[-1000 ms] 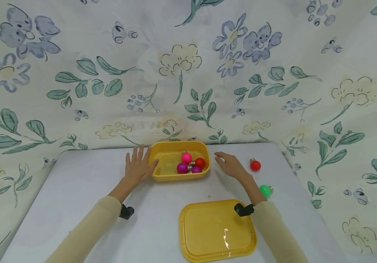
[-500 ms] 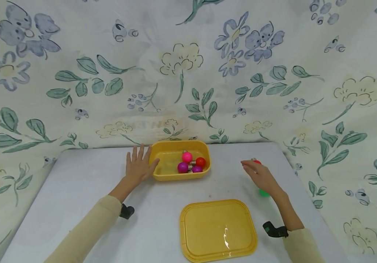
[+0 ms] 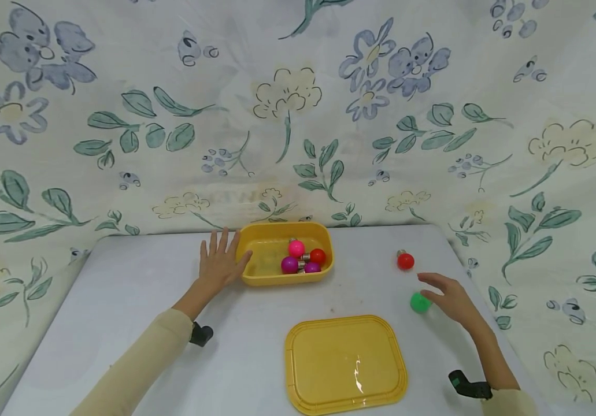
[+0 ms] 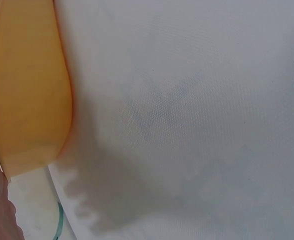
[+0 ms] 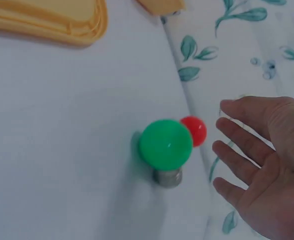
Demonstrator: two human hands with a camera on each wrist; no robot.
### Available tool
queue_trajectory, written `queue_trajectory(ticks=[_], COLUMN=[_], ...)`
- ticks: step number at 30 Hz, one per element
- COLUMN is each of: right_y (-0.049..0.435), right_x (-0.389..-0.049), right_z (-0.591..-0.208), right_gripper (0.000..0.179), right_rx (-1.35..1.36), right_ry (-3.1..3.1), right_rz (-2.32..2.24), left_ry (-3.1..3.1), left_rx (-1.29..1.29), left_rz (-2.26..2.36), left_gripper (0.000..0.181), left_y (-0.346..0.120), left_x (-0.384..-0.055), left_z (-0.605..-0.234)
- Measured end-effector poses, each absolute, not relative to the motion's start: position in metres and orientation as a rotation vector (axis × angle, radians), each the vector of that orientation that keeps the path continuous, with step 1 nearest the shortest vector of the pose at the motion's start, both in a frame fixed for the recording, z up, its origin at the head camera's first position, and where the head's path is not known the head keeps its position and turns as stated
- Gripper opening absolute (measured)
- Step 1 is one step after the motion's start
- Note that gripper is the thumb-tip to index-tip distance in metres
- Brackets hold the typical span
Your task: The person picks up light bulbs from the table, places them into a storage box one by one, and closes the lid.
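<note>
Cloth, white with floral print [image 3: 225,60], hanging behind everything. White table [image 3: 136,300], bearing all listed items. Flat yellow lid-like panel [image 3: 347,364], lying at the near side. Yellow basket [image 3: 283,281], standing near the far edge. Left hand [image 3: 217,268], resting at the basket's left end, fingers spread, gripping nothing. Right hand [image 3: 451,297], hovering just beside the loose green bulb, fingers loosely bent and well parted, holding nothing. Green bulb [image 3: 419,303], lying on the table, right of the panel. Red bulb [image 3: 405,261], lying farther back. Inside the basket, grouping toward its right: one pink bulb [image 3: 296,248], another red one, two purple bulbs [image 3: 289,265]. Step, as judged: lining up a grasp on the green bulb; the next move would be calling for thumb and fingers closing around its globe.
</note>
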State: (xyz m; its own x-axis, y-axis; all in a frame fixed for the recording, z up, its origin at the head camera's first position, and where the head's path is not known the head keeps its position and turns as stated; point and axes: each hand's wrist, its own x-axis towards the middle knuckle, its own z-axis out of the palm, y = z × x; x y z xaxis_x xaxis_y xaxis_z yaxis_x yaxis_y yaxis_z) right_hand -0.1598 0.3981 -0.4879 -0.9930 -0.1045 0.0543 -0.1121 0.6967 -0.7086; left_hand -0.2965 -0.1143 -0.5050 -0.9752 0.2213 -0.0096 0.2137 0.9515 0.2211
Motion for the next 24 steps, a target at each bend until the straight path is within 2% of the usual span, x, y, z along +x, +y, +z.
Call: queue_trajectory(ticks=[9, 24], right_y=[0.417, 0.421], right_x=[-0.15, -0.151], right_z=[-0.503, -0.529], right_gripper=[0.052, 0.042], right_rx=[-0.004, -0.04], right_ry=[-2.967, -2.958], right_rz=[1.391, 1.398], left_ry=[3.062, 3.063], left_rx=[0.33, 0.338], left_rz=[0.327, 0.321], left_gripper=[0.074, 0.072], left_y=[-0.114, -0.114], left_x=[-0.295, -0.295], left_z=[-0.503, -0.502])
